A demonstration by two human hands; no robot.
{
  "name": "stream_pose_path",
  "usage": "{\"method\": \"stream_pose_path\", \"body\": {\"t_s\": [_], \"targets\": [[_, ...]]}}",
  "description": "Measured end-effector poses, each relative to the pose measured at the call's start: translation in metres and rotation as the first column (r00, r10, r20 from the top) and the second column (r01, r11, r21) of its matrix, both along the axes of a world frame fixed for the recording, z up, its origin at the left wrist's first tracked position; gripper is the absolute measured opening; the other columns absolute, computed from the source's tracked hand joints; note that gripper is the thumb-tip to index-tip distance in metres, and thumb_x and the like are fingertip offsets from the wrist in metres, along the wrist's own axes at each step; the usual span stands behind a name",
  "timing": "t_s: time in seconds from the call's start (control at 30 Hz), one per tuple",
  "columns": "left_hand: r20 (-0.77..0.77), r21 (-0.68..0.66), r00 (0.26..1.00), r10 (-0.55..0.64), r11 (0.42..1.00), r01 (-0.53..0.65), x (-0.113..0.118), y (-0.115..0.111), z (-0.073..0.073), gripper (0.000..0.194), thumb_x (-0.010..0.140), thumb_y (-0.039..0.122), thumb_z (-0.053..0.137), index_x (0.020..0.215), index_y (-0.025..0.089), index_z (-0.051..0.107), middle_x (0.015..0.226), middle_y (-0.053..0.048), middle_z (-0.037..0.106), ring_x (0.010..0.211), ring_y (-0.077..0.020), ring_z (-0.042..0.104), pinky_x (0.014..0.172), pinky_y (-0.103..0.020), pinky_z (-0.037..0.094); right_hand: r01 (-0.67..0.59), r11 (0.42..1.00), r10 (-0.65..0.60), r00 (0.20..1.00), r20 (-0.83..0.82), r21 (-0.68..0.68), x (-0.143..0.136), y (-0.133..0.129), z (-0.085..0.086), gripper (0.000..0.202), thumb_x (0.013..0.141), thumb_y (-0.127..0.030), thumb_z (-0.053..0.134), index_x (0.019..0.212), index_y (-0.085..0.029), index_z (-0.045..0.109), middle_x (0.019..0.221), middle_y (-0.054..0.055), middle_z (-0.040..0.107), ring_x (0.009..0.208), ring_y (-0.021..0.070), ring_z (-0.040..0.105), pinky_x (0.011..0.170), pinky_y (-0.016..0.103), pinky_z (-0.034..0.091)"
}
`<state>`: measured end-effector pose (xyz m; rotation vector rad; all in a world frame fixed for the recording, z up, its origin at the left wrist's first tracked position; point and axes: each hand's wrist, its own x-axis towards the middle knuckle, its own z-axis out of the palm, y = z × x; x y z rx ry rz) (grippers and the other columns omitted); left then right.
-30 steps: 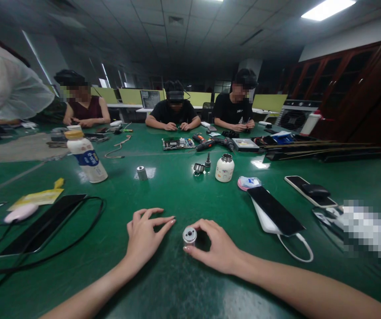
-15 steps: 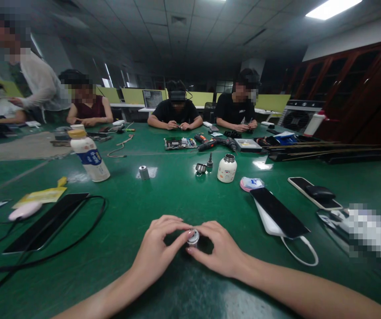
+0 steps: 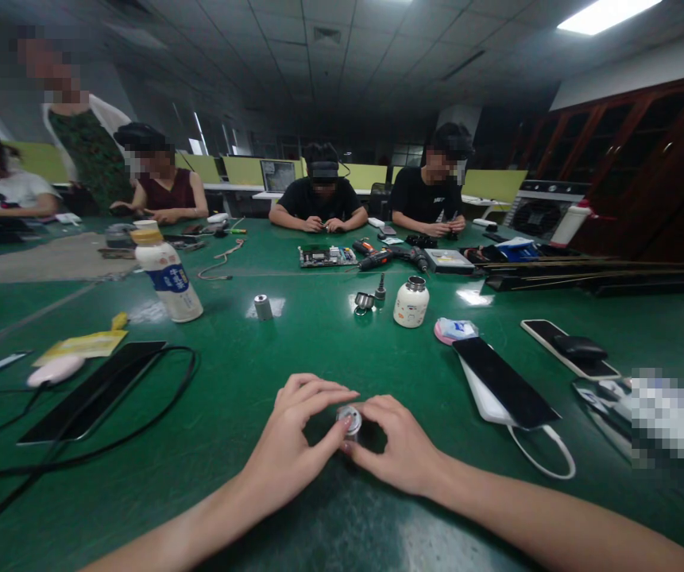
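A small silver metal cylinder (image 3: 350,418) with a round, stepped top stands between my hands over the near middle of the green table. My right hand (image 3: 398,445) pinches its side between thumb and index finger. My left hand (image 3: 294,429) rests its thumb against the near edge of the cylinder's top. The fingers of that hand stretch out behind and above the cylinder, apart from the thumb. My fingers hide most of the cylinder's lower part. Farther off, a similar grey metal cylinder (image 3: 263,307) stands alone on the table.
Ahead stand a cream jar (image 3: 411,303), a metal lid with ring (image 3: 364,301) and a dark pointed part (image 3: 380,292). A milk bottle (image 3: 170,278), a tablet (image 3: 94,393) and cables lie left. Right are a phone (image 3: 505,383) and white power bank. Several co-workers sit opposite.
My left index finger has lifted off the cylinder and straightened, while the thumb stays on its top. The cylinder's top now tilts slightly toward me. A standing person at left has straightened up.
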<state>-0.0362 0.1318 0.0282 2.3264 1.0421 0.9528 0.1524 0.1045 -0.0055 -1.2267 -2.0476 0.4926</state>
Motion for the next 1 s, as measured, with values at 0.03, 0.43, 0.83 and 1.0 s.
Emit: {"method": "stream_pose_path", "body": {"t_s": [0.03,0.43,0.83,1.0], "targets": [[0.001,0.0,1.0,0.014,1.0,-0.014,0.0,0.001,-0.001,0.025,0.085,0.033,0.065,0.108,0.031,0.071,0.101,-0.005,0.072,0.101,-0.0257,0.055,0.088,-0.044,0.046,-0.004,1.0,0.004,1.0,-0.007,0.0,0.0,0.0,0.0,0.021,0.079,-0.027,0.069,0.099,-0.022,0.067,0.096,0.003,0.072,0.086,0.0196,0.064,0.08,0.034,0.046],[0.09,-0.124,0.995,-0.046,0.991,0.057,0.005,0.004,-0.002,0.023,0.083,0.033,0.068,0.105,0.029,0.072,0.106,-0.005,0.07,0.104,-0.0232,0.06,0.091,-0.041,0.047,0.005,1.0,-0.004,1.0,-0.02,0.021,0.001,0.001,-0.005,0.02,0.078,-0.028,0.07,0.095,-0.021,0.067,0.091,0.004,0.071,0.085,0.0203,0.064,0.079,0.034,0.047],[0.019,-0.099,0.999,-0.033,0.995,0.035,0.003,0.009,0.003,0.028,0.082,0.035,0.07,0.11,0.03,0.068,0.093,-0.001,0.077,0.1,-0.0254,0.059,0.089,-0.043,0.042,0.01,1.0,-0.01,1.0,0.007,0.018,0.0,0.001,-0.003,0.023,0.079,-0.031,0.07,0.1,-0.022,0.066,0.093,0.003,0.072,0.086,0.0204,0.064,0.079,0.035,0.047],[0.06,-0.009,0.998,0.02,1.0,-0.019,0.0,0.011,0.011,0.025,0.081,0.036,0.071,0.105,0.029,0.068,0.085,0.002,0.078,0.095,-0.0248,0.063,0.087,-0.041,0.039,0.02,1.0,-0.02,1.0,0.006,0.005,0.0,0.0,-0.002,0.028,0.079,-0.032,0.07,0.104,-0.021,0.066,0.096,0.004,0.072,0.088,0.0211,0.064,0.082,0.036,0.046]]}}
